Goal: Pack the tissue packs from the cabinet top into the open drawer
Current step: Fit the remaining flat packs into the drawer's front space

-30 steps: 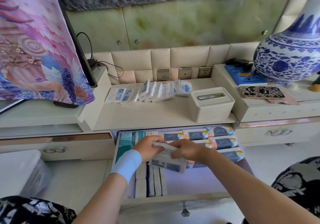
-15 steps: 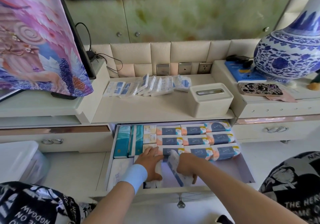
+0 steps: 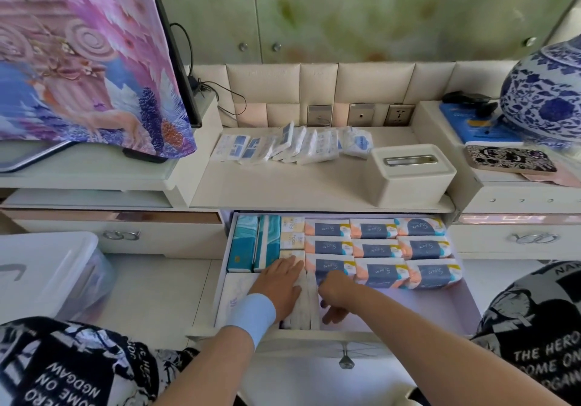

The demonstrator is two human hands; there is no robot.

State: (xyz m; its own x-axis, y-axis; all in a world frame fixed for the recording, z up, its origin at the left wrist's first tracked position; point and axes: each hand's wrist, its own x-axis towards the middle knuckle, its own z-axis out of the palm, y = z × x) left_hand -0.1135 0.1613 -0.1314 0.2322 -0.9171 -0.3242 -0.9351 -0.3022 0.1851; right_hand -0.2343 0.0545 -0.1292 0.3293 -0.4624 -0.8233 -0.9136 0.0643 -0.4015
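The black-and-white printed garment [image 3: 522,314] reads "THE HERO" and "OME ON".

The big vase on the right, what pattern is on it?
The vase has a blue-and-white floral pattern, clearest in the head view.

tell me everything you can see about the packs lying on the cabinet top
The packs are small and white, in shiny clear wrap with blue printed panels. They form a loose overlapping row at the back of the cabinet top, below the sockets. The leftmost lie flat, the middle ones lean on each other like toppled dominoes, and the rightmost looks crumpled. It sits close to the cream box; whether they touch is unclear. No hand is on them.
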